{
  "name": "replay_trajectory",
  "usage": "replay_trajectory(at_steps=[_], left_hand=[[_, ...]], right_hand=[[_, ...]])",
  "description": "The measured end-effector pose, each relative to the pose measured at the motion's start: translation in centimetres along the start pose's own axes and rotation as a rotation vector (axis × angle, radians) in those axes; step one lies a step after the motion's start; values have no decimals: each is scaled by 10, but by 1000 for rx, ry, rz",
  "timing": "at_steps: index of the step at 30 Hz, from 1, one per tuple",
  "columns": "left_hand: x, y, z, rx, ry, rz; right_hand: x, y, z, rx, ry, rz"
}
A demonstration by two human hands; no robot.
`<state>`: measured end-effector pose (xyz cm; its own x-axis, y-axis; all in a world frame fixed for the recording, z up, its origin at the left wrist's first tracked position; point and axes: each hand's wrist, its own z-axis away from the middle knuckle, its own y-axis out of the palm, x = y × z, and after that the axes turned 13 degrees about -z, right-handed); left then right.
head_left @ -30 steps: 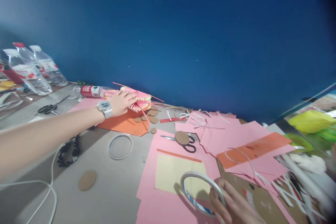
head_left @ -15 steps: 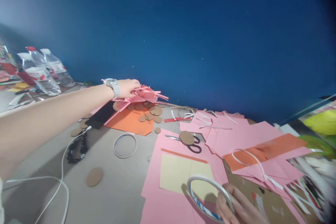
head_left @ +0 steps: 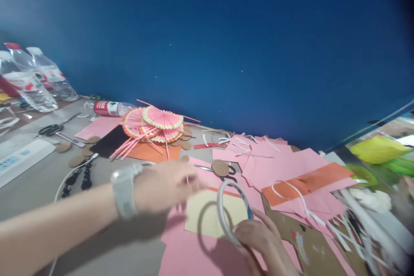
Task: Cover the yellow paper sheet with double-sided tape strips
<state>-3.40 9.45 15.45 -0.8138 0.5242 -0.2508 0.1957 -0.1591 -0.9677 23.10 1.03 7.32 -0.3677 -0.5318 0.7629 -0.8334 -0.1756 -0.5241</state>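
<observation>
the right hand (head_left: 263,241) grips a white, ring-shaped roll of tape (head_left: 221,207), tilted above a pale yellow, rectangular paper sheet (head_left: 207,200). the left hand (head_left: 161,185), blurred, is near the roll; whether its fingers are spread or pinched, i cannot tell.

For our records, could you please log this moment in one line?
Right hand: holds tape roll above cream sheet | left hand: near it, blurred | beyond: pleated paper fans
</observation>
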Motion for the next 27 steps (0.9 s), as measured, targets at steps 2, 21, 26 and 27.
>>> replay_trajectory(at_steps=[2, 21, 26, 27], left_hand=[[-36, 29, 12, 54, 79, 169], [-48, 132, 8, -178, -212, 1229], [-52, 123, 10, -113, -187, 1213], [-53, 122, 10, -101, -183, 1210]], right_hand=[[-8, 10, 5, 27, -165, 153], [16, 7, 63, 583, 310, 153], [8, 11, 105, 369, 325, 162], [9, 9, 105, 333, 333, 163]])
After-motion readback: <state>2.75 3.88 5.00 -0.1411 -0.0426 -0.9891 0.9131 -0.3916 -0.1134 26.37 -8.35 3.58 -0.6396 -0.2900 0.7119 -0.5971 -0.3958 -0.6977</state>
